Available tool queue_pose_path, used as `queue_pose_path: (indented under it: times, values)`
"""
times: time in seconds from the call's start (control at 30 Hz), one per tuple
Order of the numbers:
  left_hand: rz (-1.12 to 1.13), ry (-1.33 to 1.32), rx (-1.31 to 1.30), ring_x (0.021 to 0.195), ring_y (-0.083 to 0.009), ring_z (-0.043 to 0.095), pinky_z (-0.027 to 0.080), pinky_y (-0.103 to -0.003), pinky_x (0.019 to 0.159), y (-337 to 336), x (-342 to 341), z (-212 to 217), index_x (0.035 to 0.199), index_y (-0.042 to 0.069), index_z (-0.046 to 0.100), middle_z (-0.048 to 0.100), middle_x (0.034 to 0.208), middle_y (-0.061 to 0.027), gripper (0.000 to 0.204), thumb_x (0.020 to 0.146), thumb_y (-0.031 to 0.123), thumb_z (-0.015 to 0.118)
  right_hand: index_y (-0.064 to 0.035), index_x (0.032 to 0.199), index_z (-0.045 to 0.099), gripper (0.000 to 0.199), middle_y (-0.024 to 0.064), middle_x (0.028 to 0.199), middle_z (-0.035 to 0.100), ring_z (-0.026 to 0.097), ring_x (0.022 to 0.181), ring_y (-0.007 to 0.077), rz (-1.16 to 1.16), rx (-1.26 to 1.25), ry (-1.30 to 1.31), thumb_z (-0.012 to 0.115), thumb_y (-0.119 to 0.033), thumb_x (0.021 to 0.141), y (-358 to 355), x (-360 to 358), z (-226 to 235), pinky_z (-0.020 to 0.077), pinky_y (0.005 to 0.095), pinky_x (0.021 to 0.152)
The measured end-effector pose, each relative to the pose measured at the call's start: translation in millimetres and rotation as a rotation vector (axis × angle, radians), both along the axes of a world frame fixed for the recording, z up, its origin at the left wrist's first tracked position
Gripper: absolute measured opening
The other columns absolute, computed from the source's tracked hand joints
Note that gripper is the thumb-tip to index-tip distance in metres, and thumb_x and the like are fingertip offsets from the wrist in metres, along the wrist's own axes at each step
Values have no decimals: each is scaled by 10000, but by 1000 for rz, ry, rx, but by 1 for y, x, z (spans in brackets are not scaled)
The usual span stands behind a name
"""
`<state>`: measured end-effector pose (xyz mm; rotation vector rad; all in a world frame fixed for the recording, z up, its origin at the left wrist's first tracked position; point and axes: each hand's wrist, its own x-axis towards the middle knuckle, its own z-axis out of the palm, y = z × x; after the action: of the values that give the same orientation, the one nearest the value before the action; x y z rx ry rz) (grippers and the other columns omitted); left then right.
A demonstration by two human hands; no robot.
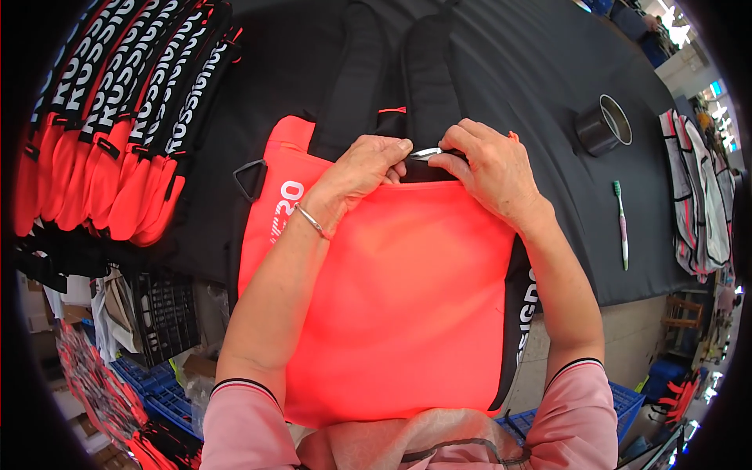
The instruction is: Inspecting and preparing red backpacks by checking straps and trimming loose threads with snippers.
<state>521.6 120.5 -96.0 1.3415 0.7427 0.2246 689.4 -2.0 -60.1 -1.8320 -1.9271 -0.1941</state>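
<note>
A bright coral-red and black backpack (399, 290) lies in front of me, its two black padded straps (429, 70) stretching away across the table. My right hand (495, 168) grips a small silver metal tool (425, 153), which looks like thread snips, over the bag's far edge. Right at the tip of that tool, my left hand (364, 168) has thumb and forefinger pinched together. What sits between those left fingertips is too small to make out. A black triangular strap loop (251, 179) sticks out at the bag's left side.
Black cloth covers the table (548, 47). Several red and black bag pieces (133, 133) are stacked at left. To the right stand a dark metal cup (603, 127), a toothbrush (621, 225) and grey bags (699, 192). Below the table are a black crate (164, 317) and blue crates (160, 392).
</note>
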Motion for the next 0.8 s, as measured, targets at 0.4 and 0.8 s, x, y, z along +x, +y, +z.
queue_pose_path:
  times: [0.4,0.8]
  values:
    - [17,0,-20,577,-55,523,436,-187,544,1,-2,0,745,62,612,566,678,-2,365,973,345,575,-55,1055,642,383,29,873,601,593,757,127,-28,13,643,802,-59,707,-1,-3,7,495,254,702]
    - [-19,-156,-276,636,-46,523,449,-173,574,14,-10,-1,876,14,663,600,736,-4,242,990,190,542,-56,783,553,111,47,799,484,587,688,151,159,81,-259,648,-28,733,17,-22,-11,484,292,564]
